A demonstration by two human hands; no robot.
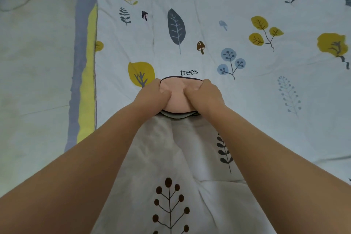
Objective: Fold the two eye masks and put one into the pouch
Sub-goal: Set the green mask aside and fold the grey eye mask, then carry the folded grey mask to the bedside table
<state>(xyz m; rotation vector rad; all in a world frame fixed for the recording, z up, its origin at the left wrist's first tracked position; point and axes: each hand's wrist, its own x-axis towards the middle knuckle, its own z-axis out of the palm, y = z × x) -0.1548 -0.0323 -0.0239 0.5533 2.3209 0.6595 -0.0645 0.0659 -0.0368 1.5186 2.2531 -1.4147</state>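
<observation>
Your two hands meet over the peach-pink, dark-trimmed fabric eye mask, which lies on the leaf-and-mushroom printed bedsheet straight ahead of you, just below the printed word "trees". Your left hand covers its left end and your right hand its right end, both pressing down on it; the fingers are curled and closed against the pink cloth, thumbs pointing inward toward each other with only a narrow strip of mask bare between them. What shows of the mask is a compact rounded shape with layered grey edges peeking out at its near side, so it looks already doubled over, though you cannot tell from here whether those layers are the second mask, the strap or the pouch. Its long axis runs left to right across your view, so both hands are equally near and sit at opposite ends. No separate pouch is visible on the sheet, so you would need to locate it before putting a mask in.
</observation>
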